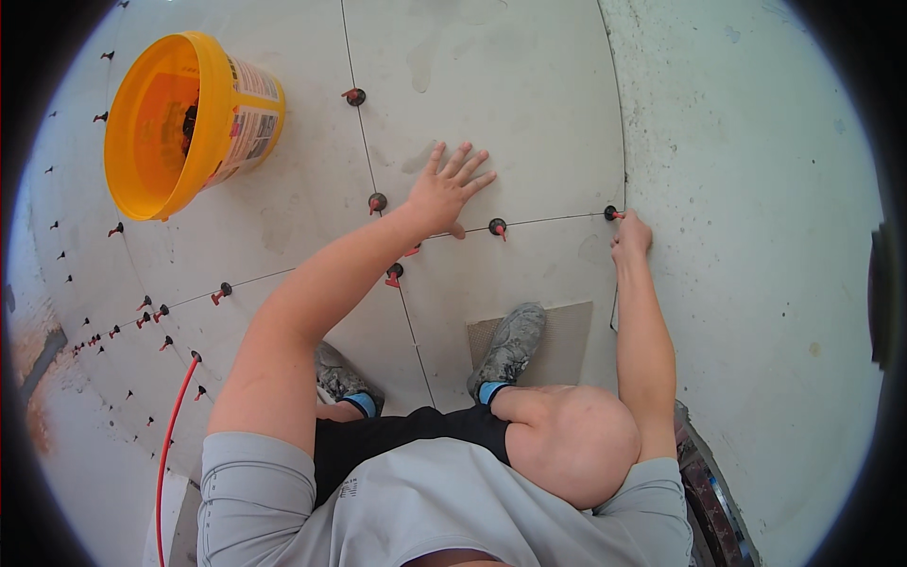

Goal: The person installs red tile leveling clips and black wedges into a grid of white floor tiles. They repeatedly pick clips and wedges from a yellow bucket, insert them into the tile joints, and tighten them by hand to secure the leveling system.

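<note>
My left hand [444, 194] lies flat with fingers spread on a large light-grey floor tile [529, 113]. At the tile's right edge, my right hand [633, 236] is closed on the red handle of a black round tile leveler [611, 214] set in the joint. Along the same joint stands another tile leveler [498, 227]. More levelers sit near the joint crossing: one tile leveler [378, 202] is just left of my left hand, and another tile leveler [394, 274] is below it. My left wrist partly hides one red handle.
A yellow bucket [203, 123] with dark and red pieces inside stands at the far left. Rows of levelers run along joints to the left, near a red hose [170, 444]. My dusty shoe [510, 345] rests by a textured tile piece [567, 340]. Bare grey floor [746, 236] lies right.
</note>
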The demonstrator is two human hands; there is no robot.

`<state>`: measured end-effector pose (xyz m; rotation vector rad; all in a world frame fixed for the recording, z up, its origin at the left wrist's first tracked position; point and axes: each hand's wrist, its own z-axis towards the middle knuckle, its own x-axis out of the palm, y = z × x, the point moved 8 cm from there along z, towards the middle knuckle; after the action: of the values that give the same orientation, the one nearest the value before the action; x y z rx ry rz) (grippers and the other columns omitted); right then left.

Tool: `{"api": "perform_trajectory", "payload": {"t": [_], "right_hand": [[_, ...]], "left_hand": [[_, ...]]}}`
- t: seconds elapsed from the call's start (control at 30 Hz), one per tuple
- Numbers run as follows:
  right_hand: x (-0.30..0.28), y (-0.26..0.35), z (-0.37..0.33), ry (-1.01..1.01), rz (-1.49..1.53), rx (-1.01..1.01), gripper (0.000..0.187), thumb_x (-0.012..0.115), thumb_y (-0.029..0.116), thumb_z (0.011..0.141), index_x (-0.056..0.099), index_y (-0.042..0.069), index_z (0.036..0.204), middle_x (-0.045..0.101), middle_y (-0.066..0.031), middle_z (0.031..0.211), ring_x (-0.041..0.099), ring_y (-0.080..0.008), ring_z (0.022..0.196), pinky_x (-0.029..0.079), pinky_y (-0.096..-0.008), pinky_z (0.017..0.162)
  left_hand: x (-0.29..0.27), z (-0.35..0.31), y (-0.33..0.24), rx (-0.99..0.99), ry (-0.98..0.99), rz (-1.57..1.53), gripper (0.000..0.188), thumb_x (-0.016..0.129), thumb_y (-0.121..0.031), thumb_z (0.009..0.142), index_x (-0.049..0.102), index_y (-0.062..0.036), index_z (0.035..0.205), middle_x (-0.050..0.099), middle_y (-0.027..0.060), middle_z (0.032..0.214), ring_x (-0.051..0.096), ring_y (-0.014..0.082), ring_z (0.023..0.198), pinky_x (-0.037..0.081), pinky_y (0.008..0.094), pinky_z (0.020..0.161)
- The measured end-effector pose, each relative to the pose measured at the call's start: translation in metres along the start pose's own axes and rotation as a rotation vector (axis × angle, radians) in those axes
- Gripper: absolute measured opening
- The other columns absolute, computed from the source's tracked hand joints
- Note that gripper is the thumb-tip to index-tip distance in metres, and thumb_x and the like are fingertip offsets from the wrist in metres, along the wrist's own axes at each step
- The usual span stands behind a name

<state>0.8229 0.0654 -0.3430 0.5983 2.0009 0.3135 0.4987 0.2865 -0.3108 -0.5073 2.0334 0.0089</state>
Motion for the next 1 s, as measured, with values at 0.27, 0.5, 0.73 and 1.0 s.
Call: {"api": "perform_trajectory", "payload": {"t": [0.27,0.5,0.73,1.0], "right_hand": [[-0.007,0.065,-0.032,0.067,-0.783,-0.618,0.037,0.056,0.033,0.087,0.066,-0.002,0.081,0.068,-0.0245,0.088,0.065,-0.0443,0.087,0.050,-0.0501,0.078],[0.008,0.085,-0.062,0.320,-1.071,-0.820,0.027,0.059,0.026,0.088,0.068,0.001,0.091,0.068,-0.0235,0.094,0.065,-0.0417,0.090,0.052,-0.0497,0.079],[0.025,0.092,-0.067,0.284,-1.284,-0.972,0.026,0.058,0.021,0.084,0.069,-0.001,0.080,0.068,-0.0240,0.088,0.067,-0.0411,0.085,0.054,-0.0479,0.077],[0.028,0.088,-0.064,0.355,-1.341,-1.094,0.024,0.056,0.017,0.081,0.070,-0.002,0.076,0.068,-0.0233,0.084,0.067,-0.0406,0.081,0.054,-0.0478,0.074]], "left_hand": [[0.004,0.001,-0.001,0.010,-0.006,-0.003,0.121,0.079,-0.064,0.062,0.014,-0.0259,0.156,0.008,0.0055,0.163,0.004,0.0308,0.150,0.005,0.0588,0.119],[0.002,0.000,0.001,0.008,-0.023,0.013,0.121,0.078,-0.065,0.061,0.015,-0.0256,0.156,0.008,0.0061,0.163,0.004,0.0315,0.150,0.005,0.0591,0.118],[0.003,0.000,0.001,-0.006,0.004,0.045,0.121,0.077,-0.067,0.061,0.015,-0.0265,0.156,0.008,0.0058,0.164,0.004,0.0311,0.150,0.006,0.0587,0.118],[0.004,0.001,0.002,-0.011,0.020,0.040,0.121,0.076,-0.068,0.062,0.012,-0.0276,0.157,0.006,0.0045,0.164,0.004,0.0304,0.150,0.005,0.0593,0.118]]}}
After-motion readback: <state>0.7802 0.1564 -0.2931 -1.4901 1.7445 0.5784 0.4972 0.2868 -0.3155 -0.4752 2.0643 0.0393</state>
